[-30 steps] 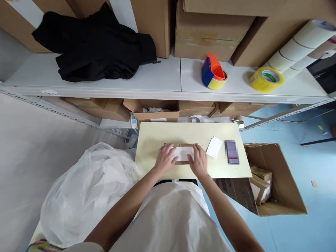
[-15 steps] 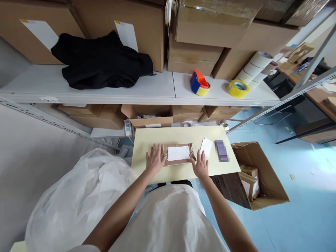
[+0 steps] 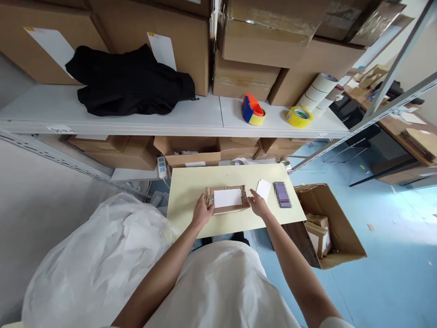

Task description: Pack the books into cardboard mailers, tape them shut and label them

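A small flat cardboard box (image 3: 235,208) with a white label (image 3: 227,197) on top lies in the middle of the pale yellow table (image 3: 191,182). My left hand (image 3: 202,212) grips the box's left end. At the box's right end my right hand (image 3: 258,205) touches the edge with its fingers. A white card (image 3: 264,188) and a purple blurred item (image 3: 282,194) lie just right of the box.
An open carton (image 3: 341,237) with small boxes stands on the blue floor at the right. A big white plastic bag (image 3: 95,255) fills the left. On the shelf behind lie a black garment (image 3: 129,84), a tape dispenser (image 3: 251,109) and a yellow tape roll (image 3: 298,116).
My hands slid off the top of the box to its two ends; the left one closed on the left end. The view tilted up and back.
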Tool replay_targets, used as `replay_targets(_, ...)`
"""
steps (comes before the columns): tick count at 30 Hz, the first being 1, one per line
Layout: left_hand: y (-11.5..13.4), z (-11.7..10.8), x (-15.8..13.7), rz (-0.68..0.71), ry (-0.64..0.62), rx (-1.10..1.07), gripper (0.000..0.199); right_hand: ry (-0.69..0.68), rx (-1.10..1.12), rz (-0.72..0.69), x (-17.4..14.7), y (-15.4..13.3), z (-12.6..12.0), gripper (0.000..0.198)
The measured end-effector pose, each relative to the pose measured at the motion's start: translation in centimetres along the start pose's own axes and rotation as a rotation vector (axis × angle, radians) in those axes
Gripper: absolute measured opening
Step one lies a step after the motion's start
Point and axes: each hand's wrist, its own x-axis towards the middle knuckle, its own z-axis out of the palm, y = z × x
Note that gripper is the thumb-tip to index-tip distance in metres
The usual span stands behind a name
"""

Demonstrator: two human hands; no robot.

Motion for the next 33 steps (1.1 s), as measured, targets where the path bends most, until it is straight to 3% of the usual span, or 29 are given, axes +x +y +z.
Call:
replay_targets(5, -0.7, 0.5, 0.3, -0.066, -0.021, -0.109, 0.058, -0.044, 0.108, 0.006, 0.8, 0.2, 1.9, 0.035)
replay_targets(9, 0.4, 0.6, -1.8, -0.057, 0.011, -0.237, 0.059, -0.062, 0.276, -0.035, -1.8, 2.2, 1.8, 0.034)
replay_targets(13, 5.1, 1.2, -5.1, -0.019, -0.024, -0.336, 0.053, -0.048, 0.631, -0.009, -5.8, 5.8, -1.7, 0.043)
replay_targets(16, 10.0, 3.5, -6.8, 0.041, -0.076, -0.232, 0.057, 0.036, 0.698, 0.058, -8.5, 9.0, -5.7, 0.042)
replay_targets(19, 14.5, 7.6, -7.0, 0.118, -0.117, -0.017, 0.07, 0.188, 0.646, 0.1, -10.7, 12.5, -9.8, 0.043)
replay_targets(23, 20.0, 15.1, -6.3, 0.295, -0.232, 0.164, 0.07, 0.461, 0.59, 0.154, -13.1, 17.9, -14.6, 0.046)
replay_targets(28, 27.3, 26.4, -4.5, 0.488, -0.431, 0.235, 0.067, 0.699, 0.498, 0.318, -14.6, 25.3, -19.1, 0.053)
replay_targets(33, 34.0, 38.5, -1.4, 0.539, -0.687, 0.243, 0.042, 0.843, 0.584, 0.374, -12.1, 32.4, -23.2, 0.053)
